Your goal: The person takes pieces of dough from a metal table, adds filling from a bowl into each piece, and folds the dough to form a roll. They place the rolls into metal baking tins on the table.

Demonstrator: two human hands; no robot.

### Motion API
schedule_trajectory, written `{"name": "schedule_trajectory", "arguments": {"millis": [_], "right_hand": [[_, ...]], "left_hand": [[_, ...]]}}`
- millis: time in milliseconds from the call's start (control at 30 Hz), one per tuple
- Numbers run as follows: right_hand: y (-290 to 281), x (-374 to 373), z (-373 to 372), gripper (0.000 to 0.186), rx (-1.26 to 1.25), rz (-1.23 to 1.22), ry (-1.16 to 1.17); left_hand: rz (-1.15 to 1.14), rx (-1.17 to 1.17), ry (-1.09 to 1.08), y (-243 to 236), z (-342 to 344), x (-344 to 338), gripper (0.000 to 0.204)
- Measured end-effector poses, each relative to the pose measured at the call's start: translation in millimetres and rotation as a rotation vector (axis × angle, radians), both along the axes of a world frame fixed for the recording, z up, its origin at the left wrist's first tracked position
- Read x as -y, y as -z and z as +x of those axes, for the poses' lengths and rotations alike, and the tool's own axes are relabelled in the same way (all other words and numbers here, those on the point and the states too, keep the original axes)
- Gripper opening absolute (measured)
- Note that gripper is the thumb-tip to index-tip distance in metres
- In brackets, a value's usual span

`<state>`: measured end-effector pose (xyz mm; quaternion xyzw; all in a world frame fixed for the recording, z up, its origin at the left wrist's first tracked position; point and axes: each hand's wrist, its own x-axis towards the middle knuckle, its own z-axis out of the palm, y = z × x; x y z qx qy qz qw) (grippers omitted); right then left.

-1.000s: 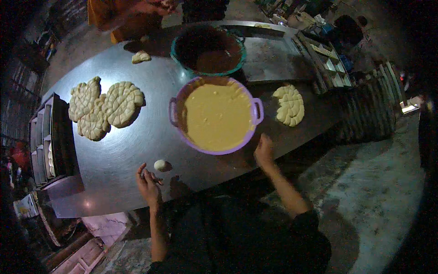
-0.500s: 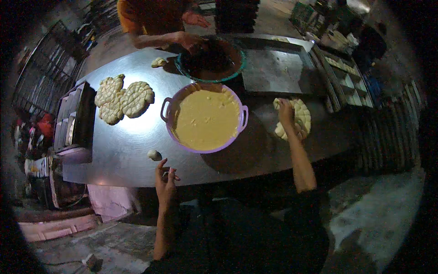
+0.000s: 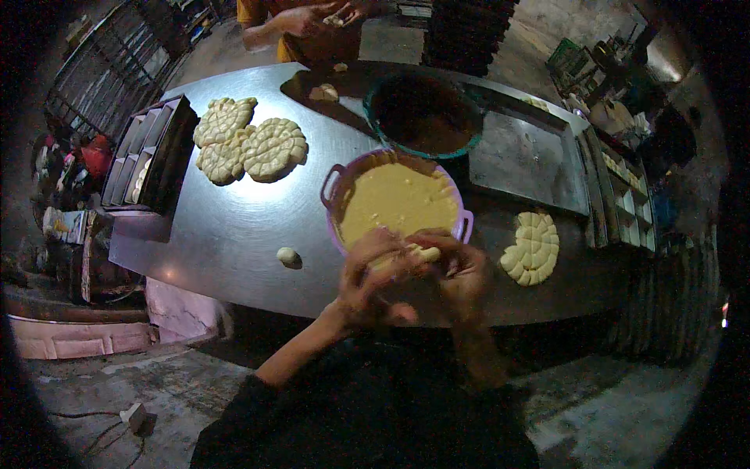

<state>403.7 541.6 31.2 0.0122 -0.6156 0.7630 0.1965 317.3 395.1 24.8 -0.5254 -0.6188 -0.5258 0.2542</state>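
Over the near rim of a purple two-handled basin point(image 3: 394, 195) filled with yellow filling, my two hands meet around a small piece of pale dough point(image 3: 424, 254). My right hand point(image 3: 462, 280) grips the piece between its fingers. Somewhat blurred, my left hand point(image 3: 371, 273) is closed against the same piece from the other side, its thumb pointing away. To the right lies a scored dough slab point(image 3: 533, 248) with a bite-shaped gap in its left edge. A round dough ball point(image 3: 288, 255) rests on the metal table left of my left hand.
Scored dough slabs point(image 3: 248, 142) lie at the table's far left. Beyond the basin stands a green-rimmed tub point(image 3: 426, 117) with dark contents, next to a metal tray point(image 3: 527, 160). Sectioned boxes point(image 3: 141, 156) flank the table. Across it, a person's hands point(image 3: 320, 19) hold something small.
My right hand has left the dough slab, bringing a piece to the basin's near edge, where my left hand joined it. The other person's hand has left the tub. My view has shifted.
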Motion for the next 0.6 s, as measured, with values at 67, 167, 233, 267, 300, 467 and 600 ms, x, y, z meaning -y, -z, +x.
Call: {"name": "schedule_trajectory", "arguments": {"millis": [67,167,233,267,300,467,600], "right_hand": [[-17,19,-12,0.065,0.192,-0.409,-0.182],[-10,45,-37,0.076,0.179,-0.259,-0.101],[-27,66,-68,0.075,0.078,-0.101,-0.008],[-22,71,-81,0.076,0.084,-0.219,-0.038],[-15,73,-95,0.077,0.084,-0.328,-0.062],[-5,55,-170,0.070,0.161,-0.484,-0.165],[7,-10,-245,0.043,0.388,0.425,0.042]], "left_hand": [[0.118,-0.165,0.286,-15,-25,-2,0.051],[0.505,0.098,0.604,7,-53,-11,0.047],[0.731,0.411,0.645,23,-62,-20,0.043],[0.756,0.514,0.680,32,-68,-18,0.044],[0.785,0.612,0.725,45,-77,-18,0.047],[0.532,0.973,0.553,62,-127,-7,0.076],[0.367,1.108,0.190,78,-169,6,0.059]]}}
